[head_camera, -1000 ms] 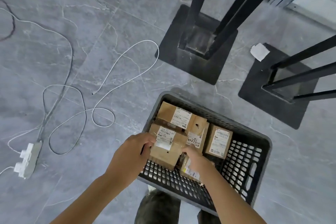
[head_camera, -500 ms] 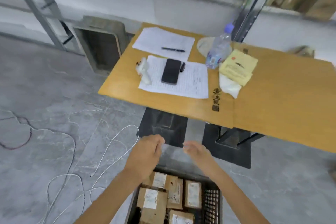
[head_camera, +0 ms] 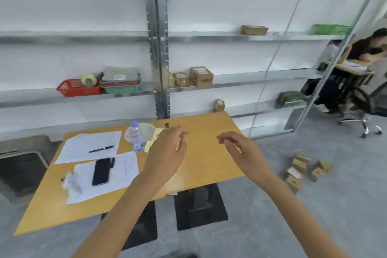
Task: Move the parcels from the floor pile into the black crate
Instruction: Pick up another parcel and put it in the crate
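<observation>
Counter, wooden top: two paper sheets lie on its left half, with a pen on the far sheet and a black phone on the near one. A clear water bottle stands upright near the far edge.

Grey floor: a loose pile of cardboard parcels, right of the counter.

Metal shelf behind: a red basket and cardboard boxes.
</observation>
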`<state>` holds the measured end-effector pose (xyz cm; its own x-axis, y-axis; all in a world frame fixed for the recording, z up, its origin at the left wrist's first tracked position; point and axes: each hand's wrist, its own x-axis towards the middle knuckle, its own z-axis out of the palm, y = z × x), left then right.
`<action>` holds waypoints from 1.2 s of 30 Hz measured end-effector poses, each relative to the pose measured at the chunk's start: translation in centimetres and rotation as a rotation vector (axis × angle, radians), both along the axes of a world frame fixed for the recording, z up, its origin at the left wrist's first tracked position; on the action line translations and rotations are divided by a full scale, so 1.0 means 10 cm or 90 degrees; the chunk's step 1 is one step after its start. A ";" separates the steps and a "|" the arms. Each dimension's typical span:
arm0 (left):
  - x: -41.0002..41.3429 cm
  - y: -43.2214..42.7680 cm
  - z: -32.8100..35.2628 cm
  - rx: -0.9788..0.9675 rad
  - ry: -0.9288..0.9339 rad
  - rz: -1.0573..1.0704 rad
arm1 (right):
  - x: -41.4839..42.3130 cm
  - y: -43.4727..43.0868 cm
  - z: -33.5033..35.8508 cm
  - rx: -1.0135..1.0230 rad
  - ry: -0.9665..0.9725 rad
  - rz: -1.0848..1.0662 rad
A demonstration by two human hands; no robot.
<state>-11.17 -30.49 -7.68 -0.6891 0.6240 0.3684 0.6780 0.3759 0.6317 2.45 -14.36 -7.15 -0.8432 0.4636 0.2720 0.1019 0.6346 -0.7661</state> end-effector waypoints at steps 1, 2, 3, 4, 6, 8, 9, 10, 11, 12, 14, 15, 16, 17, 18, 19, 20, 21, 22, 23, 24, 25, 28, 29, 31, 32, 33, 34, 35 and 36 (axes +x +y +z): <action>0.13 0.23 0.09 -0.002 0.015 -0.025 | 0.24 0.21 0.11 0.003 0.020 -0.031; 0.27 0.45 0.15 -0.011 0.037 -0.048 | 0.48 0.42 0.18 0.003 0.036 -0.065; 0.39 0.68 0.20 -0.021 0.058 -0.071 | 0.73 0.64 0.23 0.005 0.047 -0.098; 0.51 0.91 0.24 -0.028 0.075 -0.092 | 0.98 0.86 0.26 0.013 0.055 -0.130; 0.74 1.38 0.30 -0.034 0.096 -0.121 | 1.48 1.32 0.28 0.051 0.062 -0.195; 0.98 1.89 0.33 -0.030 0.091 -0.147 | 1.94 1.82 0.26 0.066 0.063 -0.263; 1.11 2.15 0.33 -0.025 0.083 -0.162 | 2.15 2.07 0.24 0.063 0.064 -0.292; 1.25 2.40 0.33 -0.018 0.076 -0.175 | 2.34 2.31 0.22 0.057 0.066 -0.316; 1.38 2.66 0.31 -0.010 0.068 -0.186 | 2.52 2.54 0.20 0.050 0.067 -0.335; 1.53 2.91 0.30 -0.005 0.058 -0.197 | 2.69 2.75 0.17 0.045 0.065 -0.348; 1.80 3.35 0.25 -0.006 0.040 -0.224 | 3.00 3.11 0.12 0.037 0.057 -0.368; 1.92 3.54 0.21 -0.009 0.030 -0.236 | 3.13 3.26 0.09 0.030 0.053 -0.376; 2.02 3.71 0.17 -0.010 0.021 -0.246 | 3.24 3.40 0.06 0.023 0.052 -0.382; 2.11 3.87 0.14 -0.010 0.010 -0.254 | 3.32 3.53 0.03 0.016 0.050 -0.387; 2.18 4.01 0.11 -0.009 -0.001 -0.260 | 3.40 3.64 0.00 0.008 0.048 -0.392; 2.24 4.13 0.08 -0.010 -0.010 -0.265 | 3.46 3.73 -0.02 0.000 0.043 -0.398; 2.29 4.25 0.05 -0.013 -0.014 -0.272 | 3.52 3.81 -0.04 -0.012 0.039 -0.406; 2.33 4.36 0.02 -0.020 -0.014 -0.279 | 3.58 3.88 -0.06 -0.025 0.036 -0.416; 2.36 4.45 -0.01 -0.028 -0.014 -0.284 | 3.62 3.94 -0.09 -0.035 0.034 -0.425; 2.38 4.53 -0.05 -0.033 -0.014 -0.289 | 3.65 3.99 -0.12 -0.040 0.035 -0.436; 2.40 4.62 -0.10 -0.036 -0.014 -0.296 | 3.68 4.06 -0.15 -0.046 0.038 -0.450; 2.41 4.70 -0.15 -0.037 -0.016 -0.301 | 3.71 4.12 -0.18 -0.057 0.042 -0.464; 2.41 4.95 -0.33 -0.048 -0.034 -0.312 | 3.76 4.27 -0.29 -0.104 0.044 -0.501; 2.41 5.04 -0.39 -0.056 -0.040 -0.318 | 3.77 4.32 -0.34 -0.117 0.039 -0.508; 2.41 5.28 -0.50 -0.073 -0.045 -0.329 | 3.76 4.44 -0.43 -0.139 0.027 -0.519; 2.41 5.42 -0.55 -0.080 -0.043 -0.339 | 3.74 4.51 -0.47 -0.145 0.023 -0.523; 2.41 5.56 -0.59 -0.082 -0.042 -0.352 | 3.72 4.59 -0.51 -0.146 0.020 -0.526; 2.40 5.71 -0.63 -0.082 -0.042 -0.364 | 3.69 4.69 -0.54 -0.147 0.018 -0.529; 2.38 5.87 -0.66 -0.083 -0.044 -0.374 | 3.66 4.79 -0.57 -0.149 0.016 -0.534; 2.35 6.01 -0.69 -0.086 -0.047 -0.384 | 3.62 4.90 -0.60 -0.152 0.009 -0.542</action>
<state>12.37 29.62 -14.61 -0.2213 0.9493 0.2232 0.7523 0.0205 0.6585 38.69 34.66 -13.15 -0.1837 0.9783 0.0956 0.4563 0.1710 -0.8733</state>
